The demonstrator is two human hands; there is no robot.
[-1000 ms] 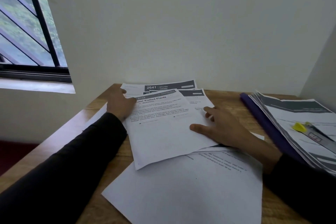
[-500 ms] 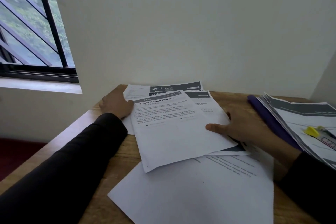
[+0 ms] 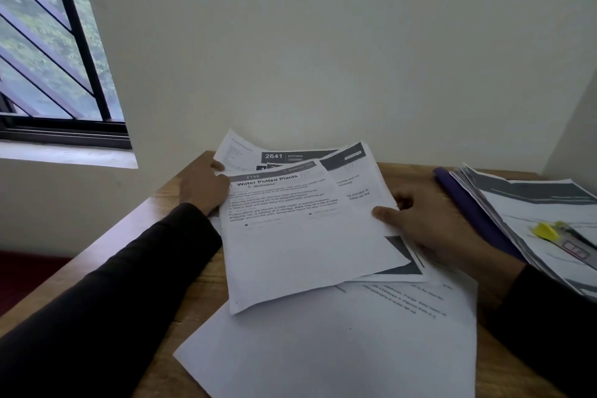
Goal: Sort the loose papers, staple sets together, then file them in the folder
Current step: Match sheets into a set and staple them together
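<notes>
Wooden surface [image 3: 181, 203] by a white wall: left hand [image 3: 203, 189] and right hand [image 3: 429, 223] each grip the papers' [image 3: 307, 242] edges; folder [image 3: 475, 213] lies right.

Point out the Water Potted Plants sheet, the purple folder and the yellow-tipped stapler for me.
Water Potted Plants sheet [image 3: 310, 245]: head view, blank lower half of the page.
Purple folder [image 3: 475, 213]: head view, exposed left edge of its cover.
Yellow-tipped stapler [image 3: 546, 231]: head view, its yellow end.

Both dark-sleeved arms extended forward, left hand [image 3: 203, 187] and right hand [image 3: 426, 223] each in a curled-finger grip.
</notes>
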